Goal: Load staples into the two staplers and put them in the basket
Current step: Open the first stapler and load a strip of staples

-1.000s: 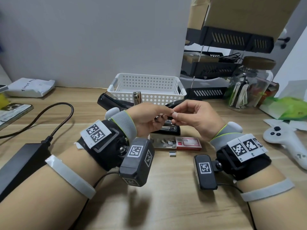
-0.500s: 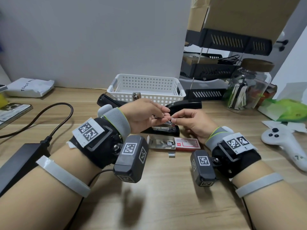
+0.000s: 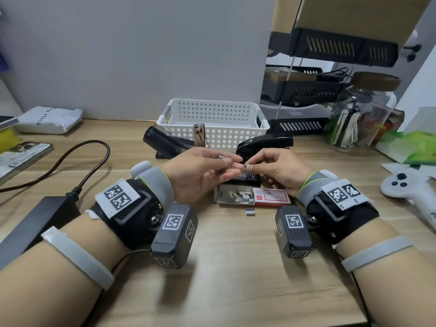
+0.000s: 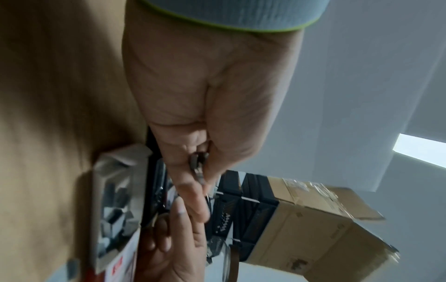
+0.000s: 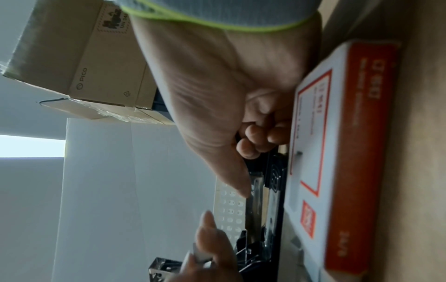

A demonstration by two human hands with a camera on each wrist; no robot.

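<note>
Both forearms reach in from the lower corners of the head view toward frame centre. The left hand (image 3: 198, 172) pinches thumb to forefinger, palm turned inward. The right hand (image 3: 274, 169) pinches likewise, its other fingers curled, fingertips nearly meeting the left's.

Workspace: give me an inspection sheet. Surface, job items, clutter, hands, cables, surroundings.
Surface: wooden desk.
Job's things: two black staplers lie open in front of the white basket, which holds neither; staple box open, one loose staple block beside it.
Clutter: phone, white pouch, game controller, glass jar, green bag.
Grippers: left hand pinches a staple strip; right hand pinches a small staple piece.
Cables: black cord into power adapter.
Surroundings: grey wall, black trays, cardboard box.
</note>
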